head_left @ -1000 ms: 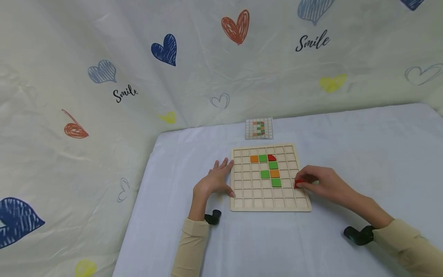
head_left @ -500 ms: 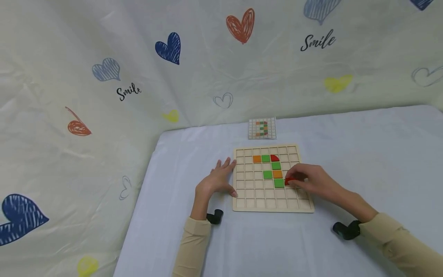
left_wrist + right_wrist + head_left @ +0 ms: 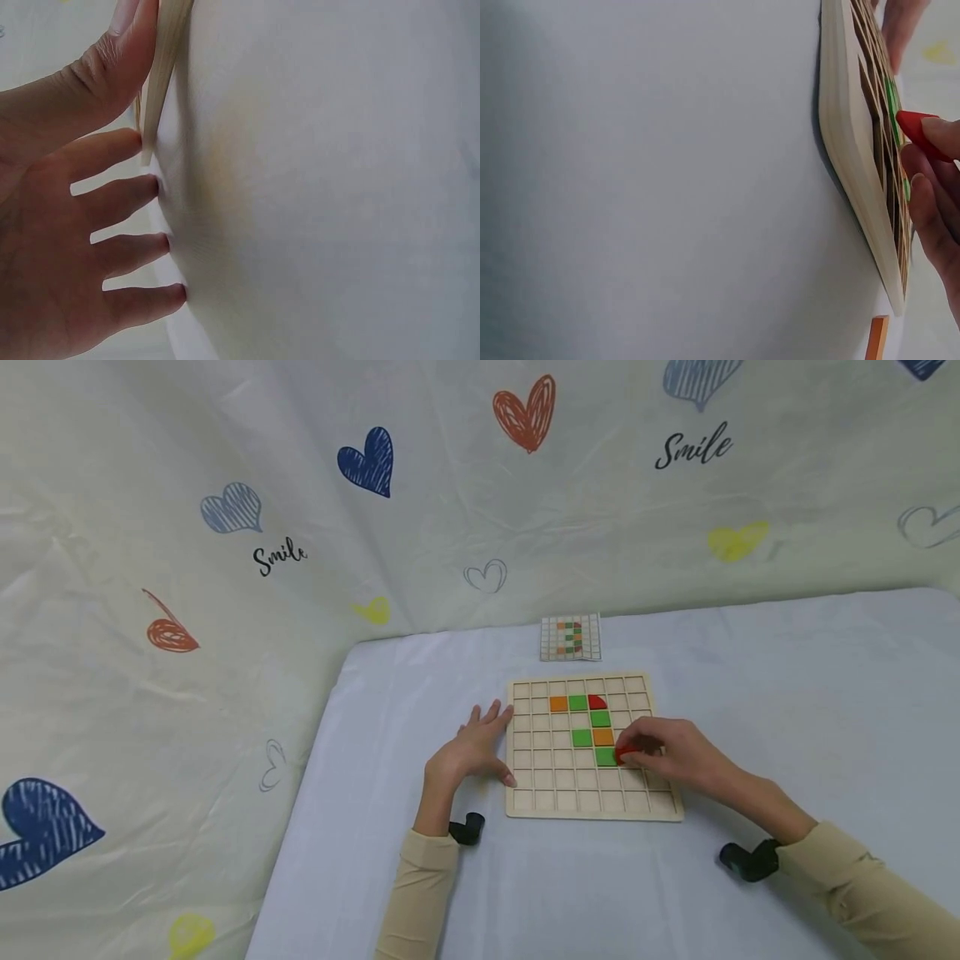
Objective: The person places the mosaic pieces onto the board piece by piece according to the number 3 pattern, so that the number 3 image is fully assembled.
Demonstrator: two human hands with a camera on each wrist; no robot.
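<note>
A wooden grid board [image 3: 543, 804] lies on the white-covered table with orange, green and red tiles in its cells. My right hand [image 3: 678, 752] pinches a red tile [image 3: 922, 131] between thumb and fingers. That tile is tilted at the right edge of the lowest green tile [image 3: 605, 757], and the fingers partly cover it. At the board's left edge rests my left hand [image 3: 471, 752], fingers spread, thumb and index touching the rim. In the left wrist view its other fingertips [image 3: 176, 292] reach down to the cloth. A red quarter-round tile [image 3: 597, 702] sits in an upper row.
Behind the board lies a folded pattern card [image 3: 553, 652] printed with a grid of coloured squares. A loose orange piece [image 3: 877, 337] lies beyond the board's corner in the right wrist view. Black wrist cameras [image 3: 750, 861] jut out near both sleeves.
My right hand has carried the red tile leftward over the board, from its right side to the lowest green tile. The left hand stays at the board's edge.
</note>
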